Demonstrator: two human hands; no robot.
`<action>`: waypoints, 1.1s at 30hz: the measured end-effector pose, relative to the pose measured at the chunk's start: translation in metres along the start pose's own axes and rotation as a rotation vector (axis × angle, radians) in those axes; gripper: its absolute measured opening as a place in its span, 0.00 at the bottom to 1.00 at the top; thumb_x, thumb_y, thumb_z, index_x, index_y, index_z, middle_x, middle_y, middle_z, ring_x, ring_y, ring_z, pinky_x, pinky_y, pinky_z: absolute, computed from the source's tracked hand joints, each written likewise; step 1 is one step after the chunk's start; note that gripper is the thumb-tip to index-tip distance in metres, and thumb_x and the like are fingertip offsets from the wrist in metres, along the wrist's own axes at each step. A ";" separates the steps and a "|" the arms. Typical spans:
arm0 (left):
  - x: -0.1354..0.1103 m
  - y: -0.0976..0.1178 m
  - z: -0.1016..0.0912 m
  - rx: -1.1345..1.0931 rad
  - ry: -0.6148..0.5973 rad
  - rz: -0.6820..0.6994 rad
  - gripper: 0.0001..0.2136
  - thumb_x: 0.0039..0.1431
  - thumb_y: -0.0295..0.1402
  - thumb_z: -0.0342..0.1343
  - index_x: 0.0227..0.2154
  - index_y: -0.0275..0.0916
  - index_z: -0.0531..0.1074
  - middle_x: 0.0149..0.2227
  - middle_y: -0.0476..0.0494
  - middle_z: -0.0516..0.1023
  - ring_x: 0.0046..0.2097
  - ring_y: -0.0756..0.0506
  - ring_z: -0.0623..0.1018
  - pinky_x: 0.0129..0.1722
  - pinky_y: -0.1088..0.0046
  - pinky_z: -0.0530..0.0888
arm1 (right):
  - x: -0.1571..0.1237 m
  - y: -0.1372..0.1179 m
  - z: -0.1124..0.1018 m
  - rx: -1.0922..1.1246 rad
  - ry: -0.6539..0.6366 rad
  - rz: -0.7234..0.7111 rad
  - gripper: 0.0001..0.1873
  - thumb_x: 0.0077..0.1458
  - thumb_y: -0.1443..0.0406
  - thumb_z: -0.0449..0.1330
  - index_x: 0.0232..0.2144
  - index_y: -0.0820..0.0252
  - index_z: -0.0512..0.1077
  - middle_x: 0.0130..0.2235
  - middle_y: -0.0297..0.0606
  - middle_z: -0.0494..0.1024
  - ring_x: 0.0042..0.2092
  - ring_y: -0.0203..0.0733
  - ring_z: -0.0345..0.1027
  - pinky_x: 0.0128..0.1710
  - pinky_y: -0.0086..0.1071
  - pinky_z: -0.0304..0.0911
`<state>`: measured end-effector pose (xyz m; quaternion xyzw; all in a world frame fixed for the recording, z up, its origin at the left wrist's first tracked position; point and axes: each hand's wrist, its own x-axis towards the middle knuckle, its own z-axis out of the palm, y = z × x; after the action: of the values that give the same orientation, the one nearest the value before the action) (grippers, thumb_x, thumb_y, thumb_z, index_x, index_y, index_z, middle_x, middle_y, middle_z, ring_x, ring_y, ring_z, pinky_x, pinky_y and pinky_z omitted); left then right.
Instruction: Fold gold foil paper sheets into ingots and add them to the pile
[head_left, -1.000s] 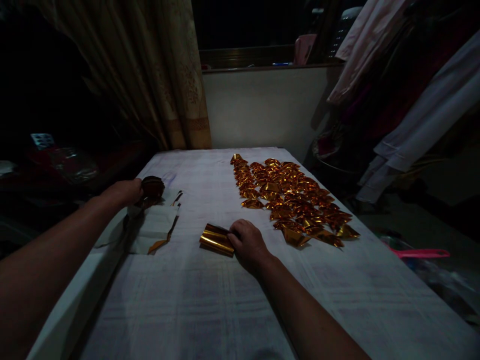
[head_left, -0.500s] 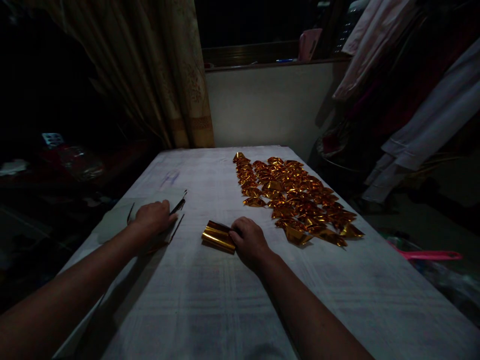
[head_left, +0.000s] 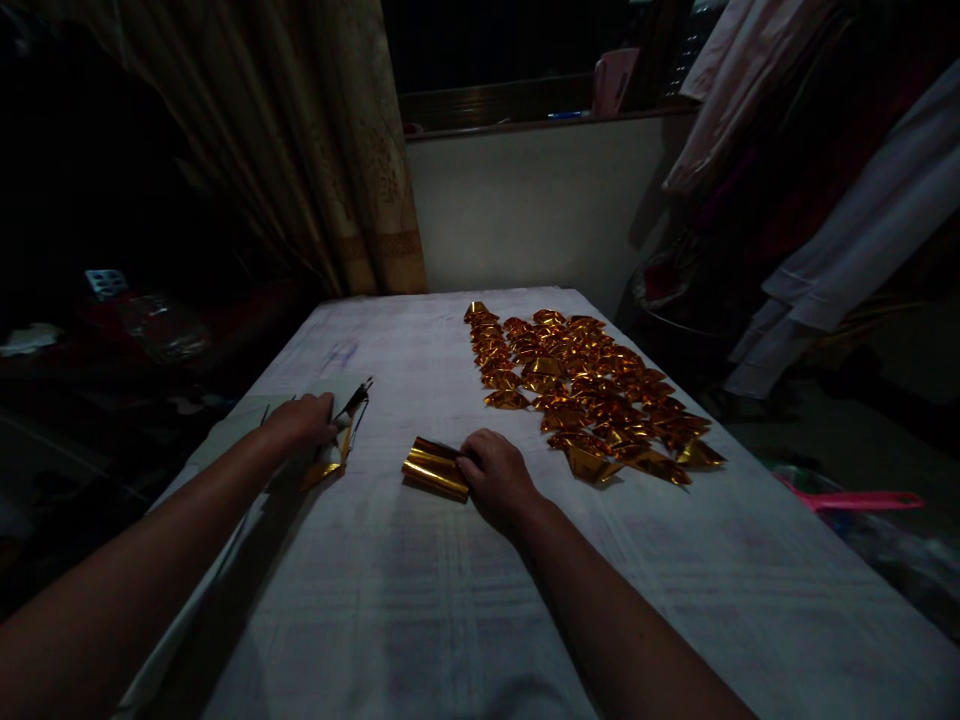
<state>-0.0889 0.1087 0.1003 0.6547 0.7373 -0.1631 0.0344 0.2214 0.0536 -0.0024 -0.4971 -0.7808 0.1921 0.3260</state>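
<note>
My right hand (head_left: 499,478) is closed on a rolled piece of gold foil paper (head_left: 436,470), fingers pinching its right end just above the cloth. On the left, my left hand (head_left: 301,424) bends over a stack of foil paper sheets (head_left: 352,402) with dark edges. Its fingers pinch the top of the stack, where a gold sheet (head_left: 334,465) shows its shiny side below them. The fingertips are partly hidden in shadow. Several folded gold foil ingots (head_left: 592,385) lie in rows on the right side of the table.
A pale checked cloth covers the table (head_left: 420,600). Past its far edge are a wall and a curtain (head_left: 367,180). Clothes (head_left: 840,230) hang at the right, above a pink handle (head_left: 862,500). A pink cup (head_left: 615,82) stands on the windowsill.
My left hand has drawn back slightly to the left at the stack, and more of a gold sheet now shows beneath it. The right hand and its roll stay nearly still.
</note>
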 end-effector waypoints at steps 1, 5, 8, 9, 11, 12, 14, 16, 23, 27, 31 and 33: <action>0.001 -0.003 -0.003 0.005 -0.017 0.003 0.22 0.53 0.42 0.56 0.50 0.39 0.71 0.52 0.31 0.78 0.51 0.31 0.78 0.45 0.60 0.74 | 0.000 0.000 0.000 0.000 -0.001 0.002 0.05 0.56 0.70 0.61 0.29 0.57 0.70 0.35 0.35 0.74 0.39 0.41 0.65 0.41 0.33 0.57; -0.001 -0.009 -0.011 0.029 -0.061 0.012 0.22 0.54 0.41 0.55 0.51 0.41 0.72 0.53 0.35 0.78 0.52 0.35 0.78 0.47 0.63 0.73 | 0.000 -0.001 0.000 0.005 -0.005 0.003 0.05 0.56 0.70 0.60 0.29 0.56 0.70 0.34 0.35 0.73 0.39 0.41 0.64 0.40 0.32 0.57; -0.006 -0.003 -0.008 0.042 -0.060 -0.001 0.21 0.57 0.45 0.54 0.50 0.40 0.72 0.53 0.33 0.78 0.51 0.34 0.79 0.45 0.63 0.74 | 0.000 -0.002 -0.001 0.008 0.003 0.009 0.05 0.56 0.70 0.60 0.29 0.56 0.70 0.34 0.35 0.73 0.39 0.41 0.64 0.40 0.32 0.56; -0.007 0.002 -0.005 0.048 -0.052 -0.014 0.22 0.57 0.48 0.53 0.49 0.39 0.72 0.53 0.31 0.77 0.51 0.33 0.78 0.45 0.61 0.74 | 0.000 -0.002 -0.001 0.007 0.000 0.014 0.05 0.56 0.70 0.60 0.29 0.57 0.70 0.34 0.35 0.73 0.39 0.41 0.64 0.40 0.32 0.56; -0.010 0.012 0.002 0.059 -0.029 -0.047 0.28 0.57 0.53 0.52 0.51 0.36 0.70 0.55 0.26 0.75 0.53 0.29 0.77 0.45 0.58 0.74 | 0.000 -0.003 -0.001 0.004 -0.009 0.020 0.05 0.56 0.70 0.61 0.29 0.57 0.70 0.34 0.35 0.73 0.39 0.41 0.64 0.40 0.32 0.56; -0.010 0.017 0.005 0.063 -0.017 -0.062 0.31 0.57 0.55 0.53 0.53 0.34 0.68 0.55 0.23 0.74 0.53 0.28 0.76 0.45 0.57 0.74 | 0.000 -0.003 -0.001 0.004 -0.011 0.019 0.05 0.56 0.70 0.61 0.29 0.57 0.70 0.34 0.35 0.73 0.39 0.41 0.64 0.40 0.32 0.56; -0.011 0.025 0.009 0.072 -0.004 -0.084 0.33 0.56 0.53 0.55 0.56 0.32 0.64 0.56 0.20 0.72 0.54 0.28 0.76 0.45 0.57 0.74 | 0.000 -0.002 -0.002 0.005 -0.008 0.010 0.06 0.56 0.71 0.61 0.28 0.57 0.70 0.34 0.35 0.73 0.39 0.41 0.64 0.40 0.32 0.56; -0.010 0.029 0.010 0.079 -0.001 -0.095 0.32 0.56 0.47 0.57 0.58 0.32 0.61 0.56 0.21 0.72 0.53 0.29 0.76 0.44 0.59 0.74 | 0.000 -0.002 -0.002 0.006 -0.002 0.002 0.06 0.56 0.71 0.60 0.28 0.57 0.70 0.34 0.35 0.73 0.38 0.41 0.64 0.40 0.32 0.56; -0.004 0.011 -0.004 0.073 -0.048 -0.048 0.29 0.54 0.39 0.57 0.58 0.37 0.62 0.55 0.27 0.74 0.52 0.32 0.78 0.44 0.62 0.74 | 0.000 -0.003 -0.003 -0.011 -0.011 -0.001 0.05 0.56 0.70 0.60 0.29 0.57 0.70 0.35 0.35 0.73 0.39 0.42 0.64 0.40 0.33 0.57; -0.002 0.004 0.001 0.034 -0.089 -0.017 0.33 0.51 0.46 0.60 0.59 0.38 0.63 0.58 0.29 0.72 0.56 0.33 0.76 0.49 0.64 0.72 | 0.001 -0.002 -0.002 -0.011 -0.003 0.003 0.05 0.56 0.70 0.60 0.29 0.57 0.70 0.34 0.35 0.73 0.39 0.42 0.64 0.40 0.33 0.56; -0.003 0.011 0.016 -0.003 -0.068 -0.055 0.48 0.46 0.47 0.63 0.68 0.39 0.50 0.67 0.25 0.60 0.61 0.29 0.71 0.52 0.59 0.71 | 0.000 0.000 0.000 -0.007 -0.004 0.002 0.05 0.56 0.70 0.60 0.29 0.56 0.70 0.34 0.34 0.73 0.38 0.41 0.64 0.40 0.32 0.56; -0.004 0.015 0.020 -0.018 -0.060 -0.073 0.51 0.46 0.44 0.63 0.70 0.38 0.44 0.67 0.22 0.59 0.60 0.27 0.72 0.51 0.58 0.72 | 0.000 0.001 0.001 -0.006 0.000 0.004 0.04 0.56 0.70 0.60 0.29 0.56 0.70 0.34 0.34 0.73 0.38 0.41 0.64 0.40 0.32 0.56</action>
<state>-0.0772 0.1002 0.0792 0.6221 0.7606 -0.1770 0.0564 0.2212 0.0540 -0.0036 -0.4997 -0.7805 0.1902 0.3241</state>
